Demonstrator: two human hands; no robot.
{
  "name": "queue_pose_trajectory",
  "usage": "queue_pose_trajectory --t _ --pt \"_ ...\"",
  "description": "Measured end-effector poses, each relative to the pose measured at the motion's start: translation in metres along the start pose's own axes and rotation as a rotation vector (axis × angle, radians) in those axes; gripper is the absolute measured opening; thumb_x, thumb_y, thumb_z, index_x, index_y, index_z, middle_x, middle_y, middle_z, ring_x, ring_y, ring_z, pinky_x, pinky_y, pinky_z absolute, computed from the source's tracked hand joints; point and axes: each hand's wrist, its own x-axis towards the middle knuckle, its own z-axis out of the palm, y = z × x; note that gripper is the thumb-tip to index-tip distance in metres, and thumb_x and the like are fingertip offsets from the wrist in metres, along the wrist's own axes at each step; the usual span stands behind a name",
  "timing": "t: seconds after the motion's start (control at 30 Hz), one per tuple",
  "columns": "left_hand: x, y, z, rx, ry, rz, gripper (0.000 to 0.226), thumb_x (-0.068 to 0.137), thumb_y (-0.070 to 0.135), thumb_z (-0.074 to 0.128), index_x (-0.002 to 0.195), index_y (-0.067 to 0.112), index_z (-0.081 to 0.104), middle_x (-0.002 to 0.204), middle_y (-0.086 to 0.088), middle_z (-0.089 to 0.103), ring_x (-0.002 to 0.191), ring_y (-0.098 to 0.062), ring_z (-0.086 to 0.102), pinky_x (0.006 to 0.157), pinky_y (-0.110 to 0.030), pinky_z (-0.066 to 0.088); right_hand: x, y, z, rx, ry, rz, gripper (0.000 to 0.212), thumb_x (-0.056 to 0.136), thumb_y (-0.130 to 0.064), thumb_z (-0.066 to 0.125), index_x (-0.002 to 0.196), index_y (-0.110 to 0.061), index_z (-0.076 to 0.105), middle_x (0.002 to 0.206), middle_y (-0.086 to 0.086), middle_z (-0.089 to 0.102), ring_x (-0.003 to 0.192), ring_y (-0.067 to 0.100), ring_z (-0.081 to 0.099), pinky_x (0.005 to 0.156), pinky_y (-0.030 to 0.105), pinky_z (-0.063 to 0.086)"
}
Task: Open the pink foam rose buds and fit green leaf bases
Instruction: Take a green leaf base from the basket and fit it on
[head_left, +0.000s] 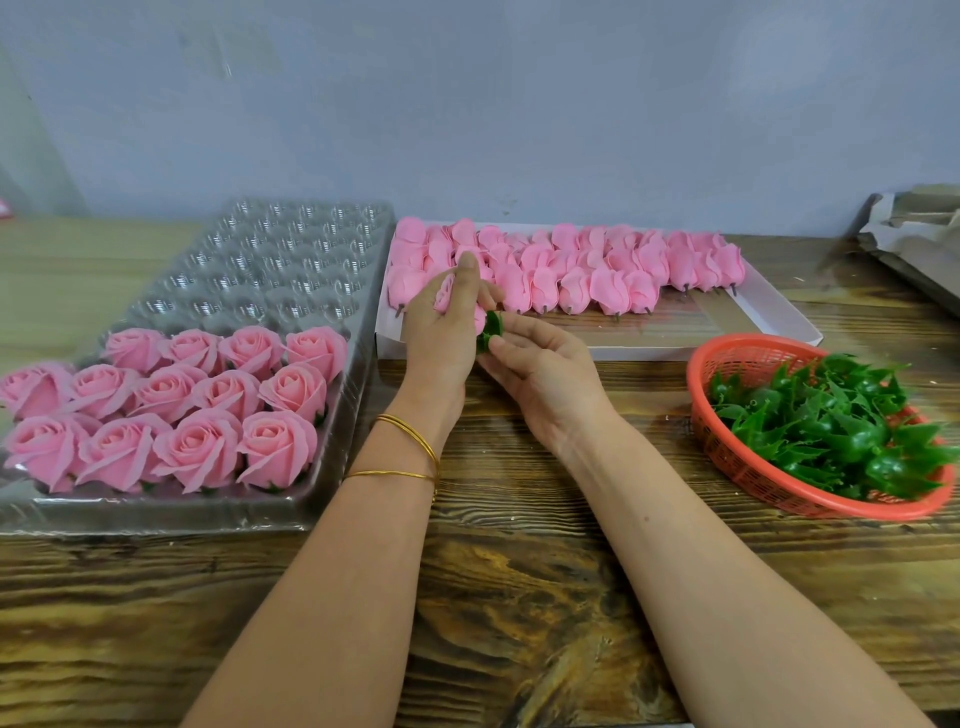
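Wood-grain table (519, 597) against a pale blue wall (519, 104): at left a clear plastic tray (270, 260) holds 13 opened roses (197, 410); behind the hands a white box (769, 306) is lined with closed pink buds (597, 270); at right a red basket (727, 353) is full of green leaf bases (831, 415). Left hand (436, 338), fingers curled, grips 1 bud (445, 296); right hand (545, 374) pinches 1 leaf base (492, 327) against its lower end, apparently touching.

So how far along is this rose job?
Done: three rows of opened pink foam roses in the clear plastic tray, many cups empty. In hand: left hand holds a pink bud, right hand pinches a green leaf base at its bottom end. Left: rows of closed pink buds in the white box; red mesh basket full of leaf bases.
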Motion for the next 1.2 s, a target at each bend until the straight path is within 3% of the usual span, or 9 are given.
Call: queue_pose_trajectory --t 0.23,0.43,0.67,1.03,1.2 --pt "0.001 -0.003 0.000 0.029 -0.016 0.020 0.048 0.101 0.037 0.047 0.058 0.018 0.054 0.072 0.004 0.065 0.081 -0.011 0.061 0.083 -0.035 0.046 0.000 0.002 -0.002 -0.053 0.039 -0.030 0.037 0.086 0.017 0.057 0.120 0.003 0.062 0.113 0.024 0.067 0.106 0.032 0.067 0.093 0.038 0.056" --pt "0.001 -0.004 0.000 0.034 -0.059 0.025 0.048 0.101 0.039 0.046 0.058 0.019 0.054 0.071 0.006 0.065 0.080 -0.014 0.061 0.084 -0.041 0.047 0.000 0.002 -0.001 -0.070 0.059 -0.054 0.034 0.082 0.021 0.057 0.105 -0.002 0.065 0.104 0.024 0.065 0.097 0.032 0.067 0.087 0.036 0.057" --pt "0.001 -0.007 0.000 0.019 -0.089 0.066 0.047 0.101 0.036 0.046 0.060 0.015 0.054 0.069 0.006 0.067 0.075 -0.007 0.063 0.077 -0.026 0.046 -0.001 0.000 0.000 -0.026 0.034 -0.036 0.032 0.081 0.024 0.057 0.100 -0.001 0.063 0.078 0.011 0.070 0.081 0.023 0.070 0.082 0.033 0.060" --pt "0.004 -0.011 -0.001 0.032 -0.107 0.065 0.045 0.099 0.037 0.049 0.059 0.020 0.058 0.069 0.007 0.067 0.084 -0.011 0.065 0.085 -0.029 0.047 -0.001 0.000 -0.001 -0.050 0.025 -0.027 0.032 0.082 0.021 0.057 0.109 0.004 0.063 0.089 0.015 0.070 0.087 0.024 0.069 0.083 0.030 0.058" --pt "0.002 -0.010 -0.001 0.032 -0.102 0.072 0.037 0.099 0.037 0.050 0.071 0.021 0.069 0.072 0.011 0.069 0.077 0.000 0.064 0.071 -0.013 0.048 0.000 -0.001 0.000 -0.006 0.045 -0.012 0.034 0.084 0.022 0.052 0.112 0.006 0.062 0.095 0.018 0.068 0.089 0.024 0.068 0.083 0.030 0.059"
